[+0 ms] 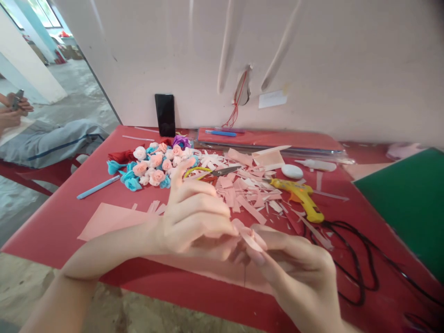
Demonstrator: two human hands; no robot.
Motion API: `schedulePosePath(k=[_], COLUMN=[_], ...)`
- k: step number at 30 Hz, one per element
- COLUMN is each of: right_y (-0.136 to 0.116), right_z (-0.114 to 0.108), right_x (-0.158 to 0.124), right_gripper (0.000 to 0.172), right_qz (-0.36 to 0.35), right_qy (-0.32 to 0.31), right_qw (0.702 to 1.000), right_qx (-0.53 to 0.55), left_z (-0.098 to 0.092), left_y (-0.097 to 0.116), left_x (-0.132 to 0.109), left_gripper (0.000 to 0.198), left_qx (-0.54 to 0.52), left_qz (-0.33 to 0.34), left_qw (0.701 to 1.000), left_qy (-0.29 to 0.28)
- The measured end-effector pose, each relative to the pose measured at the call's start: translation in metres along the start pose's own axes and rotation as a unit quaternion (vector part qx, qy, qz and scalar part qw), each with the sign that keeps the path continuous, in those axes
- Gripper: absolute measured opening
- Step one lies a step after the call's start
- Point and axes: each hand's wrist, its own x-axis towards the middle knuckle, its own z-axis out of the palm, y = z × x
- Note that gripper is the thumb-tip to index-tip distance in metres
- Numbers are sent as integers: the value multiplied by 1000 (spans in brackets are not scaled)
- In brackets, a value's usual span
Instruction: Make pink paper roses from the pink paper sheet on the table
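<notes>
Between my fingertips, in the head view, is a small pink paper flower (250, 238), partly rolled, with a loose strip curving off it. My left hand (197, 212) pinches its left side, index finger and little finger not all curled alike. From the right, my right hand (294, 259) grips the flower between thumb and fingers. Both hands are above the red table, over a long pink paper sheet (222, 273). Just beyond them lie scissors (222, 172) with yellow handles among pink paper scraps (239, 189). Fingers hide part of the flower.
Finished paper flowers (156, 164) cluster at left. A yellow glue gun (300, 196) with a black cord (360, 277) lies right, near a green board (405, 208). A phone (165, 115) leans on the wall. A blue pen (99, 187) lies left; another person's hands (15, 111) are far left.
</notes>
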Motion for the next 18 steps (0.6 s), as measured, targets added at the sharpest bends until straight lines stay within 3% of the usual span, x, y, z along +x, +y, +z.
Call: schedulePosePath(k=[1, 2, 5, 7, 18], right_y=[0, -1, -3, -4, -10], right_z=[-1, -2, -5, -5, -5], right_x=[0, 0, 1, 2, 3], right_gripper=[14, 16, 18, 18, 15], right_qz=[2, 1, -24, -46, -50], right_qy=[-1, -2, 8, 15, -8], right_qw=[1000, 1000, 998, 996, 995], right_qx=[-6, -15, -51, -75, -91], left_z=[-2, -5, -8, -9, -5], left_y=[3, 6, 9, 8, 7], left_x=[4, 8, 16, 18, 16], left_gripper=[11, 10, 9, 7, 14], left_qx=[-24, -57, -158, -202, -274], left_qz=[22, 17, -21, -28, -47], left_qw=[999, 998, 984, 971, 954], left_qy=[40, 29, -82, -125, -110])
